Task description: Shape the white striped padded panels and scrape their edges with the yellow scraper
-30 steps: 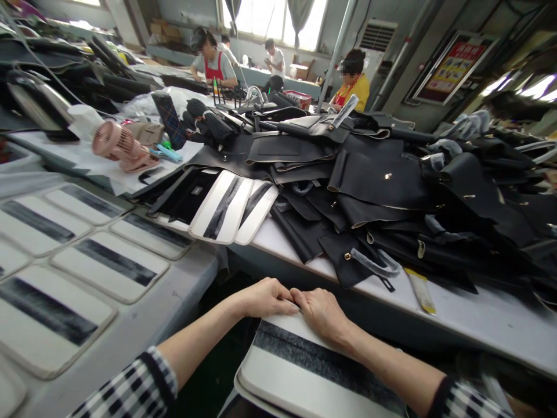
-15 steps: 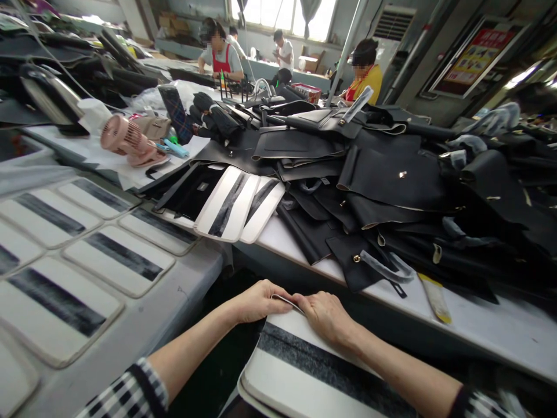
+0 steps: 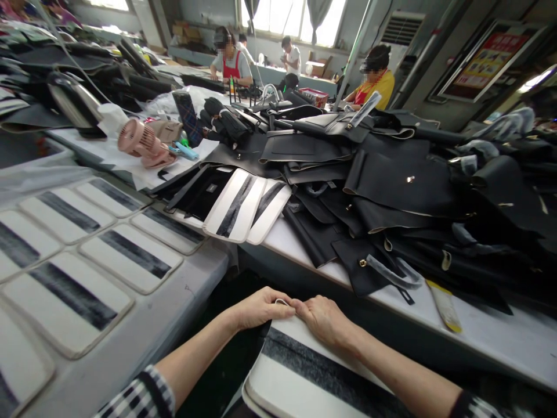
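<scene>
Low in the middle, my left hand [image 3: 261, 307] and my right hand [image 3: 322, 319] meet at the far edge of a white panel with a black strip [image 3: 282, 380]. Both hands are closed on that edge, thumbs close together, and a small curl of it shows between them. The panel tops what looks like a stack near my lap; its lower part runs out of view, and my right forearm covers some of it. Similar white panels with black strips [image 3: 72, 302] lie in rows on the table [image 3: 185, 299] to my left.
Ahead, a white workbench [image 3: 278, 232] carries two more striped panels [image 3: 235, 206], piled black leather bag pieces [image 3: 400, 180], a pink fan [image 3: 141, 142], a kettle [image 3: 76, 101] and a yellow-and-clear packet [image 3: 444, 305]. A dark gap separates the tables. Several people work farther back.
The view has turned slightly left, so the surroundings sit farther right. My hands keep hold of the panel's edge, which now curls into a smaller loop between them.
</scene>
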`<act>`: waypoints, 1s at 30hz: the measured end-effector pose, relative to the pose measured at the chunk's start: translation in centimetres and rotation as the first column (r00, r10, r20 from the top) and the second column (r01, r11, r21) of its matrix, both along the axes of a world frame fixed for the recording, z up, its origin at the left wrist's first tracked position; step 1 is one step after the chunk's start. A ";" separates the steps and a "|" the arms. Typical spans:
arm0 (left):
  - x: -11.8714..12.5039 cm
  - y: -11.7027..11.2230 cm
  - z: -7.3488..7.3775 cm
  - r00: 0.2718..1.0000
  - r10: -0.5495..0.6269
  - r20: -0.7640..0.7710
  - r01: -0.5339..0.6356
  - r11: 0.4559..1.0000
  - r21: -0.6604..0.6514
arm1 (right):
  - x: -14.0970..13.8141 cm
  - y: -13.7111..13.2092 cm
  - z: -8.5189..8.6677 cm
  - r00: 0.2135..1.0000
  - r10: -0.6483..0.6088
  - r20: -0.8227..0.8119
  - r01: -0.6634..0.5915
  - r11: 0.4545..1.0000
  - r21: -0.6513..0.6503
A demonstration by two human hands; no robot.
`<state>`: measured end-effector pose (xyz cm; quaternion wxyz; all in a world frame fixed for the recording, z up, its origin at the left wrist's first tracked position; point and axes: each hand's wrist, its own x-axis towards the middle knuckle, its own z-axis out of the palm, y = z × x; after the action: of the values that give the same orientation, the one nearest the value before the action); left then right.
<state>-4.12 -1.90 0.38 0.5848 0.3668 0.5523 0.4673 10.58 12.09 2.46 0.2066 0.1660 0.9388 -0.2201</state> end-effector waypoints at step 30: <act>2.5 0.8 -9.6 0.956 0.283 -0.075 -0.284 0.833 -0.475 | -0.8 0.4 3.0 0.997 0.080 0.020 -0.070 0.951 -0.302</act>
<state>-1.66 -1.07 -9.21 0.5811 0.1245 0.6997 0.3966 9.78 12.52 5.44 0.2526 0.1002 0.8966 -0.3496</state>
